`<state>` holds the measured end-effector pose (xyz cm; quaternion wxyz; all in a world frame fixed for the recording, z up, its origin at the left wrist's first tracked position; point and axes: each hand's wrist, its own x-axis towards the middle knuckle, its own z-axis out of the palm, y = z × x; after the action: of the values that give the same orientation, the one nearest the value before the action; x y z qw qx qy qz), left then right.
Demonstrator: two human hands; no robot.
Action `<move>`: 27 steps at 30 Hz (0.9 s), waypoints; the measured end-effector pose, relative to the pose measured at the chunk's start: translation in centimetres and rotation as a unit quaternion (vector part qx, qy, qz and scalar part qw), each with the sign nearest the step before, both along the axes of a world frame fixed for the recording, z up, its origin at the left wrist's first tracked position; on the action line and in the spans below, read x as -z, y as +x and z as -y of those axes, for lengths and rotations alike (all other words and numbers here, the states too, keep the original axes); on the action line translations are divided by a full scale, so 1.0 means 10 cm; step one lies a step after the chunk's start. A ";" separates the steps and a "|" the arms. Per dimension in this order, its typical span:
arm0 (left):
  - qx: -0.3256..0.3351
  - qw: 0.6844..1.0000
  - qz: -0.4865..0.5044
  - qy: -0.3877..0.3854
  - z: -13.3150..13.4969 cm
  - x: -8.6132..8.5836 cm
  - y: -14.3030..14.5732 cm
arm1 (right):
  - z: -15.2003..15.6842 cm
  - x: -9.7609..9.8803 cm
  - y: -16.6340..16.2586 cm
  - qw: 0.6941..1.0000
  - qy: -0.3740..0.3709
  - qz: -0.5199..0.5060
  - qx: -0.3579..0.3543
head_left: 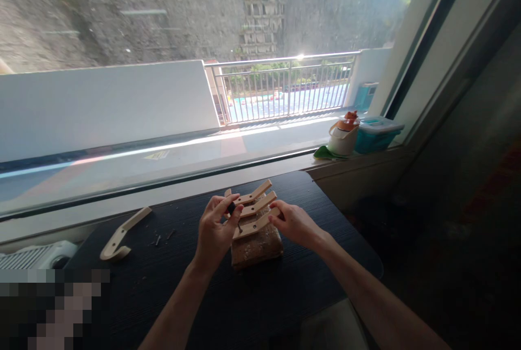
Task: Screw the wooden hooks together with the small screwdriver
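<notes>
My left hand (220, 225) is closed in a pinch round a small black-handled tool (232, 208), mostly hidden by the fingers. Below the thumb, a thin dark shaft or screw (240, 228) stands at the nearest wooden hook (254, 227). My right hand (295, 222) grips the raised right end of that same hook between thumb and fingers. Behind it lie a second bent wooden piece (253, 209) and a third (246, 198), side by side, with dark holes. All three rest across a brown, worn-looking block (256, 249) on the table.
A loose wooden hook (118, 236) and several small dark screws (158, 240) lie left on the black table (195, 306). Past its back edge are the sill and window. A white bottle (342, 138) and teal box (376, 135) stand there. A white slatted object (36, 258) sits left.
</notes>
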<state>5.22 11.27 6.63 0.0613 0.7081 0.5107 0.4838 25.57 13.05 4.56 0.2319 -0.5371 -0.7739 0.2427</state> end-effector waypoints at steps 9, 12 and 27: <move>-0.070 0.994 0.085 0.030 0.01 0.18 -0.10 | 0.00 -0.03 0.00 1.000 0.000 0.005 0.001; -0.059 0.993 0.095 0.031 0.02 0.23 -0.11 | 0.00 -0.03 0.00 1.000 0.000 0.006 0.003; -0.066 0.994 0.062 0.069 -0.02 0.21 -0.11 | 0.01 -0.05 -0.03 1.000 -0.011 -0.022 0.006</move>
<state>4.12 11.42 4.52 0.0119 0.6444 0.5168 0.5635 25.32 12.92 5.02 0.2441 -0.5385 -0.7630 0.2612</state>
